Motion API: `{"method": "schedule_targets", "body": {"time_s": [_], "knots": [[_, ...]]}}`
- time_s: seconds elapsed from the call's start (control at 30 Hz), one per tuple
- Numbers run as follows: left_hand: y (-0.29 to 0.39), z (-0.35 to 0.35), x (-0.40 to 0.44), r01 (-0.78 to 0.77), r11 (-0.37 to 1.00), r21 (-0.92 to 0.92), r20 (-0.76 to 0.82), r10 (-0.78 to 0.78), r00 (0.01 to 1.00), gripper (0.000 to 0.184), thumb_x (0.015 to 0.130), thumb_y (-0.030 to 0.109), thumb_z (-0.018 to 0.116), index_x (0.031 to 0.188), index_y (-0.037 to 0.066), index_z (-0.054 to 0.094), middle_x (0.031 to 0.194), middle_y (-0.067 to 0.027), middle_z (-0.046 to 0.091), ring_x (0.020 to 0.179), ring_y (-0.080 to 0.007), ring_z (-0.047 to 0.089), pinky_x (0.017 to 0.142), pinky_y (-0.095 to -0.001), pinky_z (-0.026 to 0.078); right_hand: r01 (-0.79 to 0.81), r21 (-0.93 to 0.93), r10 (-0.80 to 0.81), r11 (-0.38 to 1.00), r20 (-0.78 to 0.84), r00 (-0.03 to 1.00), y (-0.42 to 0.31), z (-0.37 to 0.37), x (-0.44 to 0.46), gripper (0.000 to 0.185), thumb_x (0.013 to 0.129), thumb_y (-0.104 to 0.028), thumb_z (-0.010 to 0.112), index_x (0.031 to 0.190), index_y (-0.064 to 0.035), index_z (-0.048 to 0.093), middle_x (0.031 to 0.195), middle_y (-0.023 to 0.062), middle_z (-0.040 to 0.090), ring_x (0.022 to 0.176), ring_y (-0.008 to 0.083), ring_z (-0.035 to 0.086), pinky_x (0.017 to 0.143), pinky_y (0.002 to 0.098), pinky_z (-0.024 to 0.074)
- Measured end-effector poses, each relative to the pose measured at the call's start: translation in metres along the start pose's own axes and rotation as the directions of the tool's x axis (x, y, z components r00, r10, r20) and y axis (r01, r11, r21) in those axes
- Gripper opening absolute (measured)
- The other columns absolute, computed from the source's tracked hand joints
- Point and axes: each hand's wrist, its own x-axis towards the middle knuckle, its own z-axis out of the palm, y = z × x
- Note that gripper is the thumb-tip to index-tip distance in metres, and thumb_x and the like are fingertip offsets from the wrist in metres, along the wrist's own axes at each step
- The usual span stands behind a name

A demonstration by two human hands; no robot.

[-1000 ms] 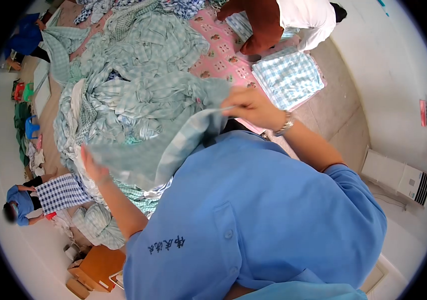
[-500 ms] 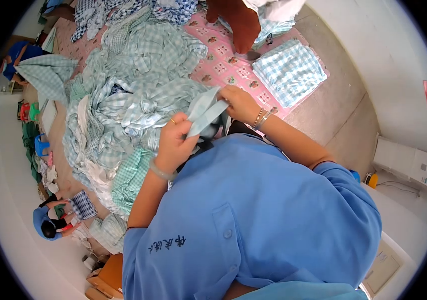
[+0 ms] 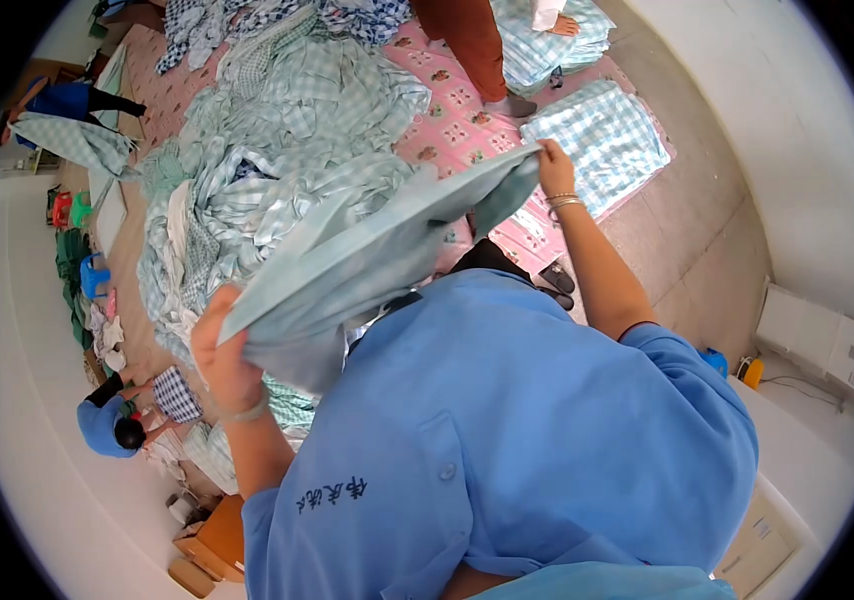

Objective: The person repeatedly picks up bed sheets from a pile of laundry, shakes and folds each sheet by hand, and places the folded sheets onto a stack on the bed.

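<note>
So the left hand [image 3: 225,360] and right hand [image 3: 555,172] are well apart, each clamped on one end of a pale green cloth [image 3: 377,260]. It's pulled out between them just in front of the body, top edge pretty taut, with the rest sagging underneath. The middle is a bit soft and blurry, so I can't really tell if it's a single layer or doubled.

Past it there's a huge messy heap [image 3: 317,130] of green and white checked fabric, spread over a pink flowered mat [image 3: 447,105]. Just beyond the right hand sits a neat folded stack [image 3: 602,140] in blue and white checks, and behind that another stack [image 3: 552,45], with someone's bare hand resting on it. Somebody in rusty brown trousers [image 3: 467,40] stands on the mat.

Over on the left, a person in a blue shirt [image 3: 102,428] bends near a dark checked cloth [image 3: 177,393]. There's also a blue stool [image 3: 94,275] near the wall.
</note>
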Motion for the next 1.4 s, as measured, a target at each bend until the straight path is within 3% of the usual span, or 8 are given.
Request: {"method": "schedule_targets", "body": {"time_s": [0.27, 0.33, 0.43, 0.7, 1.07, 1.13, 1.33, 1.4], "knots": [[0.019, -0.088, -0.025, 0.111, 0.955, -0.274, 0.320, -0.018, 0.947, 0.027, 0.075, 0.022, 0.058, 0.081, -0.004, 0.059, 0.083, -0.0128, 0.055, 0.077, -0.0196, 0.050, 0.069, -0.0277, 0.038, 0.223, 0.225, -0.287, 0.949, 0.312, 0.906, -0.112, -0.061, -0.018, 0.017, 0.082, -0.009, 0.047, 0.096, -0.0033, 0.055, 0.076, 0.0124, 0.058, 0.071, 0.0176, 0.057, 0.065, 0.0267, 0.0443], [-0.013, -0.142, -0.033, 0.428, 0.785, 0.448, -0.021, -0.470, 0.883, 0.027, 0.076, 0.019, 0.059, 0.090, -0.003, 0.057, 0.090, -0.0088, 0.055, 0.089, -0.0176, 0.050, 0.077, -0.0270, 0.038, 0.280, 0.292, -0.390, 0.915, 0.453, 0.802, -0.150, -0.076, -0.034, 0.017, 0.081, -0.008, 0.048, 0.095, -0.0033, 0.057, 0.077, 0.0118, 0.059, 0.070, 0.0179, 0.058, 0.065, 0.0265, 0.0447], [-0.080, -0.148, -0.021, 0.538, 0.779, 0.323, -0.287, -0.461, 0.840, 0.024, 0.078, 0.008, 0.055, 0.100, 0.000, 0.052, 0.101, -0.0038, 0.051, 0.095, -0.0127, 0.047, 0.082, -0.0245, 0.037, 0.349, 0.340, -0.481, 0.873, 0.722, 0.498, -0.206, -0.074, -0.068, 0.017, 0.075, -0.008, 0.054, 0.091, -0.0058, 0.060, 0.079, 0.0109, 0.062, 0.067, 0.0234, 0.060, 0.062, 0.0290, 0.0463], [-0.096, 0.121, 0.006, 0.370, 0.913, -0.174, 0.711, -0.143, 0.688, 0.036, 0.076, 0.010, 0.057, 0.109, 0.007, 0.043, 0.107, -0.0066, 0.048, 0.099, -0.0115, 0.045, 0.083, -0.0231, 0.037, 0.594, 0.574, -0.723, 0.563, 0.691, 0.018, -0.275, -0.046, -0.119, 0.009, 0.072, -0.016, 0.058, 0.079, -0.0098, 0.057, 0.072, 0.0075, 0.058, 0.070, 0.0254, 0.056, 0.059, 0.0322, 0.0437], [-0.131, 0.121, 0.012, 0.604, 0.690, 0.399, 0.709, -0.650, 0.274, 0.028, 0.084, 0.017, 0.051, 0.107, 0.002, 0.046, 0.085, 0.0014, 0.055, 0.070, -0.0006, 0.048, 0.057, -0.0149, 0.039, 0.752, -0.007, -0.564, 0.659, 0.656, 0.501, -0.170, -0.084, -0.101, 0.020, 0.065, 0.001, 0.052, 0.083, -0.0079, 0.054, 0.075, 0.0083, 0.054, 0.075, 0.0251, 0.052, 0.068, 0.0351, 0.0423], [-0.127, 0.123, 0.011, 0.668, 0.681, 0.300, 0.739, -0.608, 0.288, 0.027, 0.086, 0.017, 0.048, 0.108, 0.002, 0.047, 0.088, 0.0018, 0.055, 0.073, -0.0007, 0.048, 0.060, -0.0149, 0.039, 0.358, 0.147, -0.374, 0.922, 0.578, 0.725, -0.159, -0.078, -0.105, 0.020, 0.066, 0.001, 0.052, 0.084, -0.0073, 0.055, 0.074, 0.0087, 0.053, 0.075, 0.0255, 0.050, 0.067, 0.0336, 0.0416], [-0.124, 0.117, 0.009, 0.649, 0.736, 0.191, 0.732, -0.548, 0.406, 0.026, 0.088, 0.015, 0.045, 0.110, 0.002, 0.047, 0.096, 0.0014, 0.053, 0.082, -0.0025, 0.047, 0.071, -0.0176, 0.040, 0.639, 0.098, -0.572, 0.763, 0.565, 0.595, -0.126, -0.083, -0.099, 0.023, 0.073, 0.005, 0.043, 0.092, -0.0061, 0.052, 0.084, 0.0078, 0.052, 0.075, 0.0199, 0.050, 0.069, 0.0282, 0.0398], [-0.128, 0.113, 0.004, 0.620, 0.753, 0.220, 0.719, -0.555, 0.418, 0.026, 0.087, 0.015, 0.045, 0.110, 0.003, 0.048, 0.097, 0.0013, 0.052, 0.083, -0.0030, 0.047, 0.072, -0.0184, 0.040, -0.099, 0.449, -0.243, 0.888, 0.641, 0.728, -0.133, -0.089, -0.103, 0.020, 0.078, 0.003, 0.041, 0.093, -0.0070, 0.050, 0.081, 0.0047, 0.049, 0.073, 0.0122, 0.047, 0.067, 0.0238, 0.0377]]}}
